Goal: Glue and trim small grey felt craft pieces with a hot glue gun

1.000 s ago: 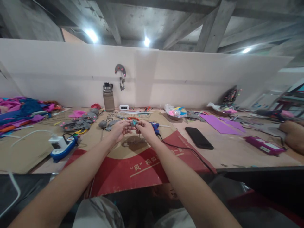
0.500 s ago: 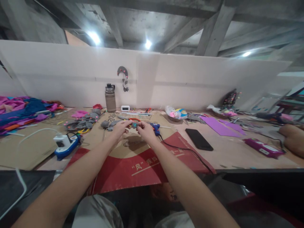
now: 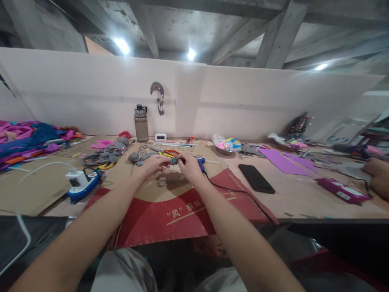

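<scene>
Between my two hands is a small teal and grey piece (image 3: 174, 161), too small to make out fully. My left hand (image 3: 156, 164) pinches at its left side, fingers closed. On its right side the fingertips of my right hand (image 3: 189, 165) are closed on it too. Both hands hover over a red and tan printed sheet (image 3: 146, 219). A blue glue gun (image 3: 200, 164) lies just beyond my right hand, its black cord trailing right. Grey felt pieces (image 3: 138, 158) and orange-handled scissors (image 3: 170, 153) lie behind my hands.
A bottle (image 3: 141, 125) and a small white clock (image 3: 160, 137) stand by the partition. To the left are a blue power strip (image 3: 83, 188) and a cloth pile (image 3: 33, 140). A phone (image 3: 256, 178), purple sheets (image 3: 282, 162) and a magenta box (image 3: 343, 190) lie right, near another person's hand (image 3: 378, 176).
My hands stay together around the small piece, which has turned slightly and shifted a little right. The view has moved slightly. The other person's hand at the right edge has also shifted.
</scene>
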A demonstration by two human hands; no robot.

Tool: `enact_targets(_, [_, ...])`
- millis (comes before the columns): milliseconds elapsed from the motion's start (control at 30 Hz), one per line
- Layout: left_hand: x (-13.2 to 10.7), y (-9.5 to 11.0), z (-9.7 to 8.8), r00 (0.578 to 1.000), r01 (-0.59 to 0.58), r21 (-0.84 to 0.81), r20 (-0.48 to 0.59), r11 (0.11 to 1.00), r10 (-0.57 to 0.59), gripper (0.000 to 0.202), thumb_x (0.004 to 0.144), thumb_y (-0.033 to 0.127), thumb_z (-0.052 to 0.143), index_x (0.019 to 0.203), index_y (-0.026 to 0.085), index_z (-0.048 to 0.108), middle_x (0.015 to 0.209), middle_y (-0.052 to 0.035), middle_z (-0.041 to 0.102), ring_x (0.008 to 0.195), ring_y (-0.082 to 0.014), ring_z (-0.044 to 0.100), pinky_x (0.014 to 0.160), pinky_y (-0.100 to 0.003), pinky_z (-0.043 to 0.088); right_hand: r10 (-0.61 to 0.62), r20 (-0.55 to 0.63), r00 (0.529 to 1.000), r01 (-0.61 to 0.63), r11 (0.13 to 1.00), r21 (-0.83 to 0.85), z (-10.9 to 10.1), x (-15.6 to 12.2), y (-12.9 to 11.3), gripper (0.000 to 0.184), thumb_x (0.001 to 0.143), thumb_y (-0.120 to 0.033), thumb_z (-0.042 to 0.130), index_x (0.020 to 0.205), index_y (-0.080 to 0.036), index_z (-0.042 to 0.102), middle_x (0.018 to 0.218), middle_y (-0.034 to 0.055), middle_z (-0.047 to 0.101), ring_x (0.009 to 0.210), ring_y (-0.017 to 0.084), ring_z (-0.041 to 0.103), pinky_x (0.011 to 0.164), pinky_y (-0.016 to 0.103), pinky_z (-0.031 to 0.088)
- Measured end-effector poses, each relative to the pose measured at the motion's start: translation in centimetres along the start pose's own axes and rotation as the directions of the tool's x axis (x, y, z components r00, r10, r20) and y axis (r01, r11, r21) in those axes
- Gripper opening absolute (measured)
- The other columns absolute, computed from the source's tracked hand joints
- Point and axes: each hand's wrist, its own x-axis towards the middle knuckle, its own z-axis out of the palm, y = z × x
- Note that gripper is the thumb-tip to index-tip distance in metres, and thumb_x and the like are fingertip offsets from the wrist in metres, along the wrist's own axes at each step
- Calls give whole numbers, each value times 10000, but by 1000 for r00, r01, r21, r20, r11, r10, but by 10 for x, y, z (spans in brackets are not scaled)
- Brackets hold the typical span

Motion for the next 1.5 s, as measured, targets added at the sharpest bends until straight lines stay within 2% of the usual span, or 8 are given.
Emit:
enact_targets(167, [0, 2, -3, 995, -94, 169, -12, 981, 98, 299, 681, 424, 657, 698, 126, 637, 598, -20, 563, 471, -69, 459, 417, -186, 334, -126, 71, 989, 130, 990, -48, -2, -1, -4, 189, 758, -97, 448, 803, -164, 619, 792, 52, 604, 770, 163, 539, 757, 288, 421])
enact_targets(333, [-1, 4, 0, 994, -103, 240, 44, 965, 95, 304, 674, 419, 672, 778, 133, 649, 584, -26, 600, 483, -93, 524, 452, -198, 410, -180, 110, 977, 185, 982, -40, -2, -1, -5, 175, 776, -104, 471, 808, -167, 630, 824, 60, 616, 811, 161, 546, 776, 283, 417])
enact_targets(567, [4, -4, 1, 1000, 18, 116, -17, 993, -16, 288, 663, 263, 702, 910, 124, 650, 619, -33, 633, 532, -105, 581, 540, -235, 491, -55, 73, 996, 58, 998, -35, 0, -1, 2, 99, 775, -156, 503, 811, -186, 590, 709, 6, 597, 647, 130, 514, 625, 246, 386])
enact_targets(667, [4, -5, 4, 997, 67, 63, -36, 996, -65, 258, 655, 216, 696, 885, 108, 651, 636, -39, 636, 541, -97, 582, 550, -229, 492, -65, 40, 997, 67, 997, -36, 0, -1, 0, 84, 777, -151, 490, 754, -186, 562, 691, 0, 570, 646, 127, 493, 618, 242, 368])
enact_targets(867, [1, -1, 8, 994, 54, 9, -92, 998, -53, 174, 634, 138, 655, 799, 103, 612, 638, -44, 629, 554, -104, 588, 521, -213, 475, -121, 40, 992, 123, 990, -74, -2, -4, -9, 103, 807, -173, 460, 735, -179, 532, 738, 20, 558, 698, 137, 482, 661, 249, 358])
enact_targets(1033, [-1, 1, 9, 985, 56, -42, -160, 998, -63, 142, 635, 137, 633, 729, 147, 527, 604, -14, 592, 556, -119, 599, 450, -191, 428, -49, 75, 996, 56, 995, -84, -2, -4, -12, 166, 845, -207, 415, 727, -180, 529, 718, 24, 554, 686, 139, 481, 650, 249, 343])
enact_targets(1233, [0, 4, 10, 994, -23, -98, -109, 995, 12, 248, 639, 152, 658, 875, 142, 580, 745, -29, 621, 559, -90, 580, 456, -189, 429, 70, 100, 993, -77, 994, 74, 3, -3, -6, 183, 852, -228, 401, 745, -177, 540, 714, 10, 574, 655, 123, 491, 626, 234, 349])
enact_targets(1500, [-4, 6, 12, 996, 2, -91, -91, 996, -10, 137, 666, 184, 659, 743, 133, 558, 673, -26, 614, 577, -106, 594, 443, -183, 406, 110, 99, 989, -119, 989, 83, 2, -1, -8, 222, 854, -245, 385, 699, -177, 528, 706, 5, 578, 690, 126, 514, 664, 238, 354])
